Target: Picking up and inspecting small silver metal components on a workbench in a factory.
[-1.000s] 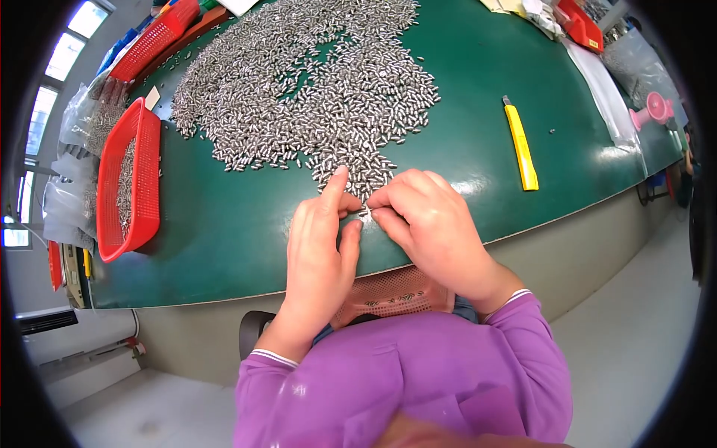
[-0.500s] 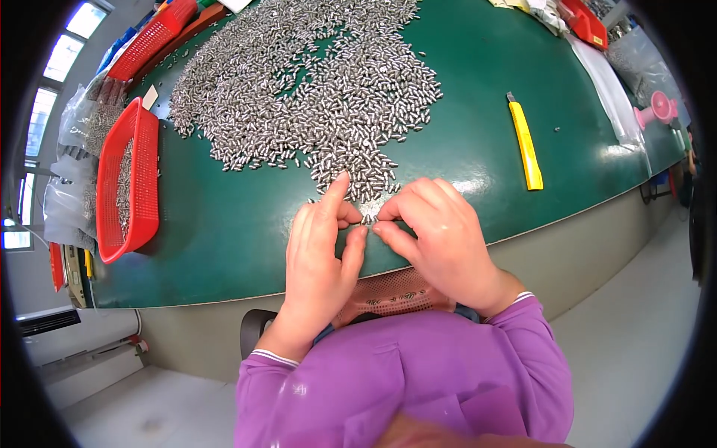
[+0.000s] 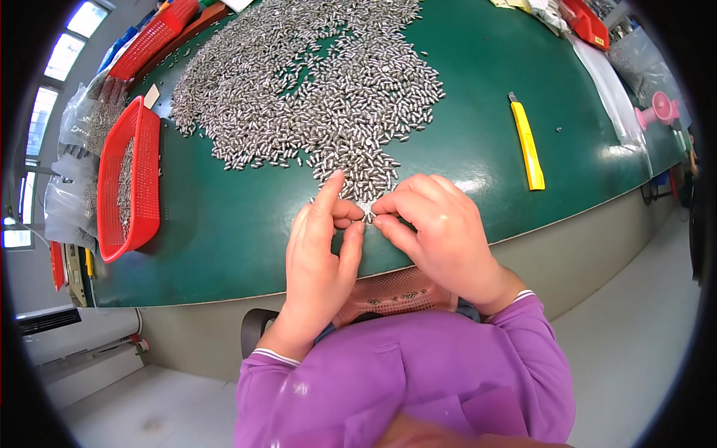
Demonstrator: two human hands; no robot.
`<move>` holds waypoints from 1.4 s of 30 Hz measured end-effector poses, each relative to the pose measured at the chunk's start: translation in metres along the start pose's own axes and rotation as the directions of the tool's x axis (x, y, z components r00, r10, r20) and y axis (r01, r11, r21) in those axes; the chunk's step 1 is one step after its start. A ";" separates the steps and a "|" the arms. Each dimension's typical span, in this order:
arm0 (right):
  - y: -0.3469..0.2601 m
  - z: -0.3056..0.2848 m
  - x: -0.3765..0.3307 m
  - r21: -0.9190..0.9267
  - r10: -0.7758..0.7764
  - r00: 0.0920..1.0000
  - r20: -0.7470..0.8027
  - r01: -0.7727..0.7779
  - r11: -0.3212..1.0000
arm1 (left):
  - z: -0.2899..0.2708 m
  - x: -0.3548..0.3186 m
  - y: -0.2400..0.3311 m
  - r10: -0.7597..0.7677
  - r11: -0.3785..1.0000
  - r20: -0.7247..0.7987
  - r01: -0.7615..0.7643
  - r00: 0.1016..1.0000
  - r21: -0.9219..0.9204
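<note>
Two hands meet at the near tip of a heap of small silver metal pieces spread over the green table. The left hand has its forefinger raised and its thumb pressed toward the right hand, whose fingertips are pinched nearly closed on one small piece. A yellow utility knife lies well apart to the right, a red basket to the left.

Setting was a small factory or sorting workshop. A green bench carried a broad heap of small metal parts toward its far edge. A red basket of the same parts sat at the left edge, clear bags beside it. A yellow knife lay toward the right edge. Bare concrete floor.
</note>
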State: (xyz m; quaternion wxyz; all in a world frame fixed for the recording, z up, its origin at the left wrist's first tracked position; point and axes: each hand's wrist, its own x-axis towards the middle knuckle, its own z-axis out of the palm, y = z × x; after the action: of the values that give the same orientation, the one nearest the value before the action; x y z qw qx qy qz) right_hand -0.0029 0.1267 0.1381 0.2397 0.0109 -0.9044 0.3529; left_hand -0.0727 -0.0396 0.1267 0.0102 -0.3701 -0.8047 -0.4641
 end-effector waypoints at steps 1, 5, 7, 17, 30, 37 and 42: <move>0.001 0.000 0.000 -0.006 -0.007 1.000 0.020 0.007 1.000 | 0.000 0.000 -0.001 -0.006 1.000 0.003 0.006 1.000 -0.009; 0.001 -0.005 0.001 0.030 -0.011 0.999 0.043 0.009 1.000 | -0.001 -0.001 -0.001 -0.010 1.000 0.012 0.011 1.000 -0.015; 0.002 -0.007 0.002 0.062 0.000 0.997 0.073 -0.005 0.998 | -0.001 -0.002 0.000 -0.016 1.000 0.017 0.017 1.000 -0.010; 0.003 0.001 0.003 0.024 -0.014 1.000 0.022 0.013 1.000 | 0.000 0.001 0.001 -0.037 0.999 0.023 0.038 0.999 -0.029; 0.000 0.002 0.003 0.051 -0.051 0.992 0.114 0.046 0.998 | -0.002 -0.003 -0.001 0.001 1.000 0.039 0.000 0.999 -0.031; -0.002 0.002 0.002 0.034 -0.058 0.993 0.098 0.055 0.998 | 0.000 -0.006 -0.002 0.023 1.000 -0.014 -0.023 1.000 -0.015; 0.000 0.004 0.001 0.063 -0.069 0.994 0.079 0.064 0.996 | 0.000 -0.006 -0.002 0.022 0.999 -0.009 -0.022 1.000 -0.037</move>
State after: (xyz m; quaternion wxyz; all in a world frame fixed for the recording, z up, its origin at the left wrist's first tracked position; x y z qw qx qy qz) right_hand -0.0058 0.1243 0.1363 0.2138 0.0626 -0.9014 0.3713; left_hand -0.0695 -0.0436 0.1224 0.0117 -0.3773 -0.7916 -0.4805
